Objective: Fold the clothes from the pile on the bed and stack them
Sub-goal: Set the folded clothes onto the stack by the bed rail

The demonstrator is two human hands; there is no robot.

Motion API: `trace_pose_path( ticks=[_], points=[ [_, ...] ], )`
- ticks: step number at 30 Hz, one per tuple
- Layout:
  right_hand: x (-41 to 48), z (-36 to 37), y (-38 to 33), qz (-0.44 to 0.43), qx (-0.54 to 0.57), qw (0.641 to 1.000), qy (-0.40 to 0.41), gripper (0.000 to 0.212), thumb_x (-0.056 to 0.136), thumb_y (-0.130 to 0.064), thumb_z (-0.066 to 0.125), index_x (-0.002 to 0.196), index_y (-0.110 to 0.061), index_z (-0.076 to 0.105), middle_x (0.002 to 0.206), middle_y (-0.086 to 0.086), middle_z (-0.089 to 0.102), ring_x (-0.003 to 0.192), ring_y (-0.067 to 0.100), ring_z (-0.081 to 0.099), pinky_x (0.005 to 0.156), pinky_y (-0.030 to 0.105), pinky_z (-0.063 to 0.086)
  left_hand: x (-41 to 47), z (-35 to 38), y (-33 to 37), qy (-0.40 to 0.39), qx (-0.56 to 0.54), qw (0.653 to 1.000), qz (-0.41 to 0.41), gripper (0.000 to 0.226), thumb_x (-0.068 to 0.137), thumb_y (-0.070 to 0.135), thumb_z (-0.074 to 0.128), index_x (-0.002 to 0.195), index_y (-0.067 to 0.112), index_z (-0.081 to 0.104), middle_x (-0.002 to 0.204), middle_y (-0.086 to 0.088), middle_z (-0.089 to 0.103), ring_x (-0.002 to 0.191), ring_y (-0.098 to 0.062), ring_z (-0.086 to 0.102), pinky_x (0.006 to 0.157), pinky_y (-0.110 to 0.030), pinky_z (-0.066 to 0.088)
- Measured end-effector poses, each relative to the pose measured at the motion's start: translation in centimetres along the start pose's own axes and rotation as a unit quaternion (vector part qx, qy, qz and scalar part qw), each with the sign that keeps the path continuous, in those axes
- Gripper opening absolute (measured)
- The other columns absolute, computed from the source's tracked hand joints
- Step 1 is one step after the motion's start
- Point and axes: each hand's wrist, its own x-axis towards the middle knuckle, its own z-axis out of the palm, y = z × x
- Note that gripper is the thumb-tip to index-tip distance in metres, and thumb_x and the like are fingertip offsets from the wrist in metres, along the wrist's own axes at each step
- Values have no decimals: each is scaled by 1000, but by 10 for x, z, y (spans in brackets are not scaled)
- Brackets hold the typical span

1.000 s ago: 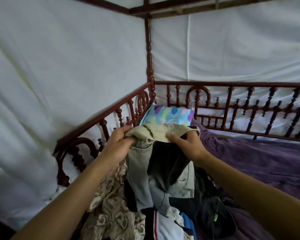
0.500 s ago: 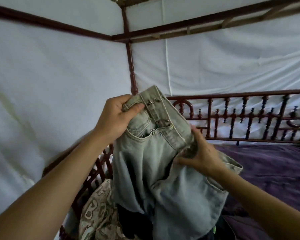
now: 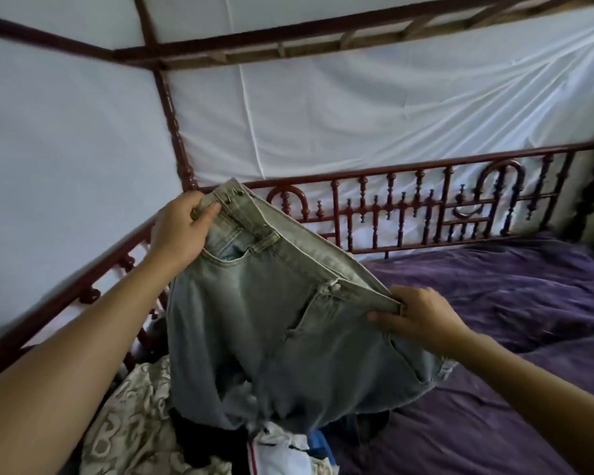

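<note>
A pair of faded light-blue denim shorts (image 3: 275,323) hangs in the air above the pile, waistband stretched on a slant. My left hand (image 3: 180,231) pinches the waistband at its upper left end, by the buttons. At the lower right end, my right hand (image 3: 415,317) grips the other side of the waistband. The legs of the shorts drape down onto the clothes pile (image 3: 192,433), which shows a beige patterned cloth, black fabric and a white garment with a red stripe. Much of the pile is hidden behind the shorts.
The purple bedspread (image 3: 494,303) covers the bed to the right and in front. A dark red wooden railing (image 3: 408,214) runs along the far side and the left side, with a corner post (image 3: 174,125). White fabric hangs behind the railing.
The shorts came up out of the pile and now hang spread between both hands. My right hand slid out along the waistband to the right. The view tilted up and right.
</note>
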Motion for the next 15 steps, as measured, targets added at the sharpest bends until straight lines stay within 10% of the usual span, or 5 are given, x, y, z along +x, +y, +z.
trace_pose_path(
  ticks=[9, 15],
  points=[
    [-111, -150, 54, -45, 39, 989, 135, 15, 81, -57, 65, 82, -55, 50, 77, -31, 58, 63, -7, 54, 52, 7, 36, 31, 131, 150, -27, -152, 986, 67, 10, 96, 16, 50, 90, 11, 55, 83, -9, 55, 78, -16, 48, 64, -29, 34],
    [-203, -201, 147, 48, 50, 989, 133, 35, 78, -69, 58, 80, -34, 52, 69, -16, 57, 59, 2, 50, 54, 24, 41, -4, 255, 263, -117, -172, 976, 69, 9, 92, 9, 54, 94, 5, 61, 91, -18, 62, 85, -24, 56, 72, -34, 43]
  ],
)
